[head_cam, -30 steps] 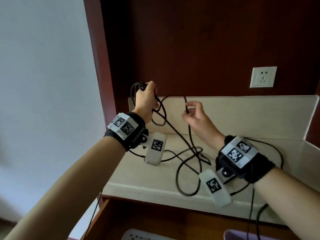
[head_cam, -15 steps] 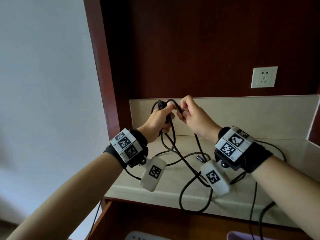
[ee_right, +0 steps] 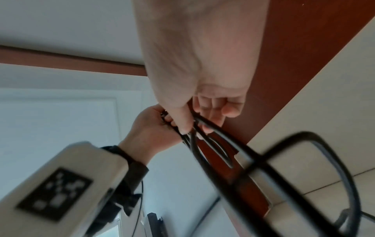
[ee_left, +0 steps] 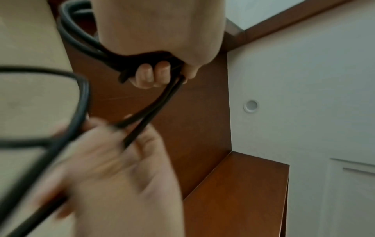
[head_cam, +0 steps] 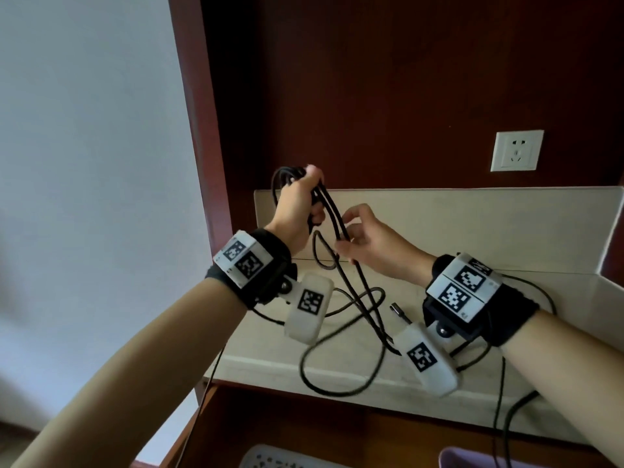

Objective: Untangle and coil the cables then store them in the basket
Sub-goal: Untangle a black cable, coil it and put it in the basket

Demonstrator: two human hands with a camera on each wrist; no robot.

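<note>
While both hands grip black cable (head_cam: 332,214), the lavender basket (head_cam: 472,459) sits below.

Both hands raised in front of the body, forearms bare, each wrist strapped.

Left hand (head_cam: 297,204) higher, fist closed, fingers (ee_left: 152,75) curled round gathered loops of black cable (head_cam: 341,285); right hand (head_cam: 374,244) just beside and lower, thumb and fingertips (ee_right: 205,126) pinching two strands; right hand blurred in left wrist view.
</note>
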